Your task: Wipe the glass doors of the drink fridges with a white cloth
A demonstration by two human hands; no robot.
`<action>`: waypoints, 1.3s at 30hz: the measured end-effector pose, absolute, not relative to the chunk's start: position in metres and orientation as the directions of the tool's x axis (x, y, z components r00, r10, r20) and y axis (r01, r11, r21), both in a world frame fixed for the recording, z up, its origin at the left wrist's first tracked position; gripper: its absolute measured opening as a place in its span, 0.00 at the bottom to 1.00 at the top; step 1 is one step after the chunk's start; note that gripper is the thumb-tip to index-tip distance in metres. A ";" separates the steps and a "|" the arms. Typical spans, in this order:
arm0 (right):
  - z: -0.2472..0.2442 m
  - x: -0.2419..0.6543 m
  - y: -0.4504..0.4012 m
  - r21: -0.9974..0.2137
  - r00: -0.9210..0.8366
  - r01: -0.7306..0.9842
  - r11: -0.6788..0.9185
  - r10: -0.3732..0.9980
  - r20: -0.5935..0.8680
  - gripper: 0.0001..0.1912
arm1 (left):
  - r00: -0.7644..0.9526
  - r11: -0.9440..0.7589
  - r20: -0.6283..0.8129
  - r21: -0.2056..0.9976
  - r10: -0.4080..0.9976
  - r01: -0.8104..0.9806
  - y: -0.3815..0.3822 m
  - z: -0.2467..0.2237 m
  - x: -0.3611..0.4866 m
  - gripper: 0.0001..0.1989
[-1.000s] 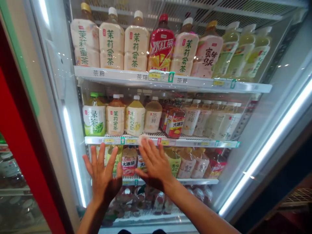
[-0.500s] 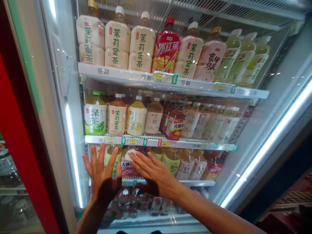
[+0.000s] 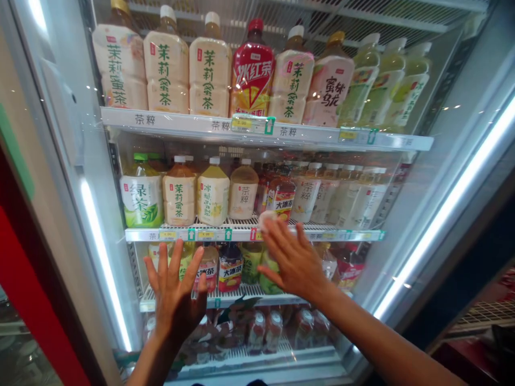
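A glass-fronted fridge with shelves of bottled drinks fills the view. My left hand [image 3: 177,292] is raised at the lower left with its fingers spread, nothing in it, flat towards the glass over the lower bottles. To its right, my right hand [image 3: 293,260] is stretched out, palm towards the glass. A small whitish pad [image 3: 266,219] sits under its fingertips, in front of the middle shelf edge [image 3: 346,236]. Whether the left palm touches the glass cannot be made out.
Large bottles, among them a red one [image 3: 252,75], stand on the upper shelf [image 3: 193,124]. A bright light strip [image 3: 105,265] runs down the left side, another [image 3: 454,206] down the right. A red frame [image 3: 38,289] borders the lower left.
My right hand and the pad have moved right and up, from the lower bottles to the middle shelf edge. The left hand stays spread, nearly in place. The view has shifted slightly.
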State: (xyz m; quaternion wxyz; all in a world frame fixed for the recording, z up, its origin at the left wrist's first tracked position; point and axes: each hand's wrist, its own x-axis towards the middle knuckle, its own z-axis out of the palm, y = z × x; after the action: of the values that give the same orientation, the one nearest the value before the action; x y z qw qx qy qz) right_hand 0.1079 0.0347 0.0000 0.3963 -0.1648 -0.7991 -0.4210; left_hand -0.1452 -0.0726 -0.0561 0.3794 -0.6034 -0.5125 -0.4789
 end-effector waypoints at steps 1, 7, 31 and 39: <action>0.005 0.116 0.038 0.458 -0.533 0.679 0.573 -0.043 0.845 0.42 | 0.020 -0.195 0.967 0.031 0.253 0.980 -0.071 -0.055 -0.142 0.41; -0.026 0.132 0.035 0.493 -0.593 0.618 0.613 -0.048 0.803 0.41 | 0.078 -0.227 0.971 -0.026 0.226 0.974 -0.061 -0.046 -0.117 0.41; -0.122 0.265 0.078 -0.254 0.128 0.840 0.479 0.280 0.952 0.40 | 0.331 -0.354 0.907 -0.229 0.261 0.907 -0.032 -0.032 -0.026 0.41; -0.128 0.257 0.072 0.075 -0.216 0.832 0.550 0.198 0.956 0.41 | 0.349 -0.364 0.901 -0.244 0.257 0.899 -0.030 -0.031 -0.018 0.41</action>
State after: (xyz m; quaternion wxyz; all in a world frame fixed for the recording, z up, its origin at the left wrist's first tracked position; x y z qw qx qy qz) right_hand 0.2568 0.0721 -0.1282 0.5123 -0.3597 -0.7158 -0.3095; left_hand -0.0184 -0.0298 -0.0312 0.3959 -0.7196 -0.4017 -0.4050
